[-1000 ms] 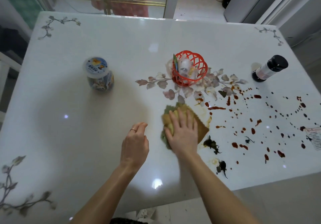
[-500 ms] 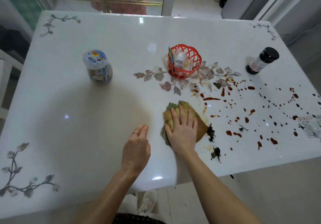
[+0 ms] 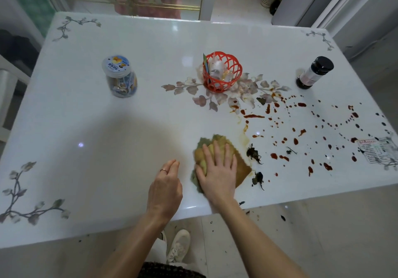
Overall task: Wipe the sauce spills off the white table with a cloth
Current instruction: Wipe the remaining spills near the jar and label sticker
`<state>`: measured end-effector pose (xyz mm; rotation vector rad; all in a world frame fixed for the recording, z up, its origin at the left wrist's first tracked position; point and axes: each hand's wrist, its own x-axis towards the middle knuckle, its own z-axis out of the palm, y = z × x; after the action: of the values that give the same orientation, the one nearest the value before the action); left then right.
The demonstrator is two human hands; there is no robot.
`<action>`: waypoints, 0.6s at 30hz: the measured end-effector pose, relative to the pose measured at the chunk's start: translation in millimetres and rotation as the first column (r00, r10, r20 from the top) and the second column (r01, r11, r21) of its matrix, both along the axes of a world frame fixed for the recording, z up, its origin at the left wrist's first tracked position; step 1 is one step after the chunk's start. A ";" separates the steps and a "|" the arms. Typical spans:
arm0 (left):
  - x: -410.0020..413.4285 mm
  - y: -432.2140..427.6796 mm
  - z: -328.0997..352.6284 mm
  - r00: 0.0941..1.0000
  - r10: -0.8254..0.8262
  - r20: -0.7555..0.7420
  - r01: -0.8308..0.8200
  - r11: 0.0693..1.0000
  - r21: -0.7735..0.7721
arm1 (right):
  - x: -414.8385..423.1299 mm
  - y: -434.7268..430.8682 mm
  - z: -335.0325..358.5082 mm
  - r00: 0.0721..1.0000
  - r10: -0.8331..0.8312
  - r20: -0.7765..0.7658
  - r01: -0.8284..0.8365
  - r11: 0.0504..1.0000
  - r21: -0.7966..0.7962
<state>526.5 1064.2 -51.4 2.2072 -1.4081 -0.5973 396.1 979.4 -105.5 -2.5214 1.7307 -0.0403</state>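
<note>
A crumpled yellow-green cloth [image 3: 242,169] lies on the white table [image 3: 107,139] near its front edge. My right hand [image 3: 217,170] presses flat on the cloth, fingers spread. My left hand [image 3: 165,187] rests beside it to the left, empty, fingers loosely curled, a ring on one finger. Red-brown sauce spills [image 3: 301,133] dot the table's right half, with a smeared yellowish streak [image 3: 244,131] just beyond the cloth. Dark leafy scraps [image 3: 254,153] lie right of the cloth.
A red plastic basket [image 3: 221,73] with small items stands at the centre. A labelled jar [image 3: 120,77] stands at the left, a dark-capped bottle [image 3: 314,73] at the right. A printed sticker [image 3: 374,150] sits near the right edge. Crumbs and my shoe [image 3: 178,247] are on the floor below.
My right hand has dragged the cloth toward me, nearer the table's front edge. The left hand stays beside it. My view has shifted so more floor shows.
</note>
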 end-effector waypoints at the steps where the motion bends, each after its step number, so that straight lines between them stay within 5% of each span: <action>1: -0.8 0.5 -1.2 1.000 -0.002 -0.003 0.002 1.000 0.001 | 2.3 16.4 -0.2 0.997 0.074 0.010 -0.074 0.997 0.004; 5: -16.6 1.0 -0.3 1.000 -0.005 -0.007 0.005 1.000 -0.017 | -34.7 28.1 -4.5 0.942 0.336 0.007 -0.336 0.941 -0.039; 12: -24.0 9.0 -0.3 1.000 0.028 0.005 -0.028 0.999 -0.016 | -45.9 1.4 2.2 0.996 0.088 -0.012 -0.088 0.996 -0.012; 18: -35.5 7.8 1.4 1.000 0.020 -0.022 -0.021 0.999 -0.046 | -74.0 26.2 -2.8 0.851 0.525 -0.011 -0.524 0.848 -0.077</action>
<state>490.9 1072.0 -50.0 2.1698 -1.3736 -0.5745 322.1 1005.6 -108.4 -2.9488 0.9902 -0.0854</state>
